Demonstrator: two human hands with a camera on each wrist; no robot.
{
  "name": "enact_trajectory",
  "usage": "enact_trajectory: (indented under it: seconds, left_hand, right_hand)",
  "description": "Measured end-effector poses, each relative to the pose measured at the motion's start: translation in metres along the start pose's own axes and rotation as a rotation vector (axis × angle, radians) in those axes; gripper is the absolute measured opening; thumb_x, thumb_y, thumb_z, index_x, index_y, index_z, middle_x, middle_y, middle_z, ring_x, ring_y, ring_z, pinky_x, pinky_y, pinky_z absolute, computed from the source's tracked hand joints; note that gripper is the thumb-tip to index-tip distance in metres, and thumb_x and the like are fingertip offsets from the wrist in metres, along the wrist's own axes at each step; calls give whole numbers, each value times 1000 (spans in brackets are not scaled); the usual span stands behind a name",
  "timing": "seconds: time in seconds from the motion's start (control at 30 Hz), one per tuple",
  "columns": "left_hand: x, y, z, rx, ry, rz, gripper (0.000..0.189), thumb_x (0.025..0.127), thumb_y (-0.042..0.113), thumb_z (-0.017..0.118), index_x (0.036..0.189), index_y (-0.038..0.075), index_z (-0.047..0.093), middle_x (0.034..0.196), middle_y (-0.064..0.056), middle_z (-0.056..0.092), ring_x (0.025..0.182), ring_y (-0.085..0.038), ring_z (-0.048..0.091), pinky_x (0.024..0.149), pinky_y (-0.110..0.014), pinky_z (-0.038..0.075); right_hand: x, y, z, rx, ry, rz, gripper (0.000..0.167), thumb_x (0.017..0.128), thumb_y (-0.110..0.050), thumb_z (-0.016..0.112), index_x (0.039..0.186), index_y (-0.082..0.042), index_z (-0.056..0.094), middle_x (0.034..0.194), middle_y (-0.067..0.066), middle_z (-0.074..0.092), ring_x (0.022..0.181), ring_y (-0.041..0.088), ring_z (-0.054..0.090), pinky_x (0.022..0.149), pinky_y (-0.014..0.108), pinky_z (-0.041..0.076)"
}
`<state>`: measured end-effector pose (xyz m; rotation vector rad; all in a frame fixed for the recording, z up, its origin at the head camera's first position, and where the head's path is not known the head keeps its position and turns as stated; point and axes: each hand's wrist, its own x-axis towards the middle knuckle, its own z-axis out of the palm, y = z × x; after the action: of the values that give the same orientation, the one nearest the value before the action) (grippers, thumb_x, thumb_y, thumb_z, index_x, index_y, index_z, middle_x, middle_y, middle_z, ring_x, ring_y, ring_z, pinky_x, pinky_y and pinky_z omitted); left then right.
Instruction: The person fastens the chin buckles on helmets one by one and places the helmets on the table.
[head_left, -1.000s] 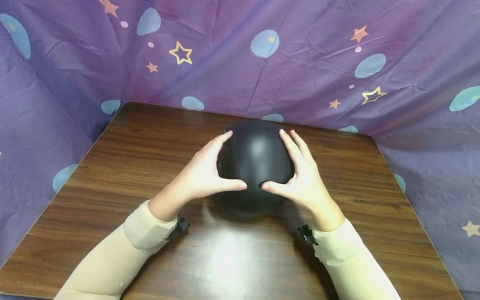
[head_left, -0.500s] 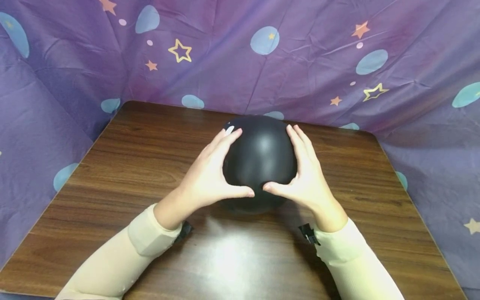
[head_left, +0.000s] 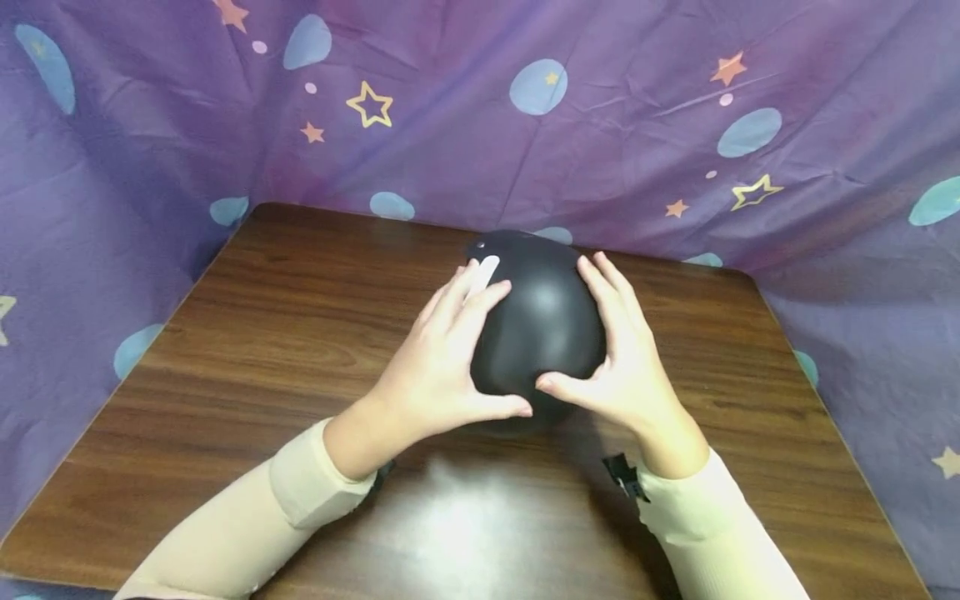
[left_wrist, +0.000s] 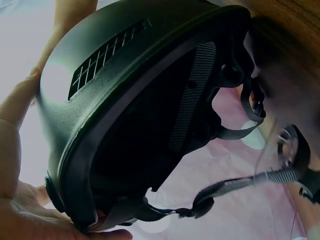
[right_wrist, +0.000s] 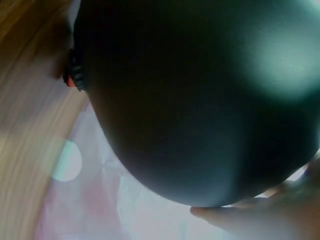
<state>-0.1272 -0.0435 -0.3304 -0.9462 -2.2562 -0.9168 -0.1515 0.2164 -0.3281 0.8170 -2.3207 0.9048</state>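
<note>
A black helmet (head_left: 543, 333) is held between both hands over the table, its smooth rounded shell facing the head camera. My left hand (head_left: 435, 362) grips its left side, thumb along the near face and fingers spread over the upper left, beside a white strip (head_left: 483, 275). On the opposite side my right hand (head_left: 633, 358) holds the shell with thumb in front and fingers reaching up. The left wrist view looks into the helmet's dark hollow, showing a slotted vent (left_wrist: 107, 57) and a dangling chin strap (left_wrist: 225, 186). The shell fills most of the right wrist view.
A brown wood-grain table (head_left: 300, 308) lies under the hands, with a bright glare near its front. Purple cloth (head_left: 450, 150) printed with stars and ovals hangs behind it and along both sides.
The helmet has turned and shifted slightly right, bringing the white strip and a small stud into sight at its upper left. The left hand has moved right with it; both hands keep holding.
</note>
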Motion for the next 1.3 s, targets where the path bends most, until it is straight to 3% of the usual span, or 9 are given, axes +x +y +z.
enact_trajectory:
  seconds: [0.33, 0.47, 0.6, 0.7, 0.8, 0.87, 1.0, 1.17, 1.3]
  left_hand:
    - [-3, 8, 3, 25, 15, 106, 114, 62, 52, 103, 150, 2, 50, 168, -26, 32, 155, -48, 31, 123, -61, 30]
    - [4, -2, -7, -186, -42, 64, 114, 66, 51, 102, 155, 5, 48, 169, -22, 33, 157, -39, 31, 126, -52, 26]
    - [11, -38, -15, -667, -69, -139, 118, 78, 67, 88, 162, 2, 36, 169, -17, 33, 156, -32, 32, 123, -55, 32]
    - [10, -72, -8, -919, -123, -397, 92, 103, 64, 58, 162, -2, 32, 167, -22, 35, 153, -39, 36, 120, -60, 36]
    - [3, -98, 5, -1005, -328, -644, 65, 113, 38, 40, 164, 0, 29, 165, -27, 36, 151, -44, 38, 120, -61, 35]
    - [-4, -110, 13, -1014, -535, -706, 65, 107, 21, 43, 167, 2, 24, 170, -25, 29, 155, -41, 32, 124, -58, 29]
    - [-13, -120, 22, -943, -770, -555, 90, 93, 12, 65, 170, 10, 18, 172, -20, 26, 159, -34, 24, 127, -54, 21]
    - [-13, -116, 29, -801, -748, -444, 105, 87, 11, 80, 170, 11, 15, 171, -20, 27, 155, -32, 30, 127, -51, 23]
    - [-14, -109, 37, -738, -811, -369, 97, 88, 8, 81, 166, 0, 23, 167, -23, 33, 147, -29, 39, 123, -45, 32]
  right_hand:
    - [-1, -22, -6, -29, 28, -87, 102, 78, -79, 77, 153, -12, 58, 170, 12, 36, 156, 38, 31, 121, 64, 29]
    - [1, -23, -8, -28, 40, -91, 95, 80, -71, 79, 151, -12, 60, 169, 13, 37, 156, 41, 30, 123, 65, 25]
    - [3, -19, -8, -10, 48, -42, 92, 74, -52, 87, 152, -15, 59, 169, 13, 37, 156, 40, 29, 122, 66, 24]
    - [1, -16, -7, -2, 36, -5, 94, 69, -42, 89, 153, -16, 58, 170, 13, 35, 157, 38, 28, 121, 67, 26]
    - [-3, -12, -6, -1, 20, 18, 96, 67, -39, 90, 155, -17, 57, 171, 12, 34, 158, 36, 26, 119, 68, 27]
    - [-6, -10, -5, 5, 12, 27, 96, 68, -40, 89, 155, -17, 56, 171, 11, 33, 159, 36, 24, 119, 68, 27]
    - [-4, -8, -3, 17, 19, 0, 98, 74, -56, 87, 156, -15, 54, 172, 12, 31, 159, 39, 19, 122, 68, 20]
    - [0, -8, 2, 25, 32, -40, 106, 79, -80, 75, 157, -11, 51, 172, 13, 29, 160, 41, 16, 125, 65, 14]
    - [-2, -7, 7, 41, 14, -19, 110, 78, -82, 75, 158, -11, 49, 172, 12, 28, 160, 40, 15, 125, 65, 14]
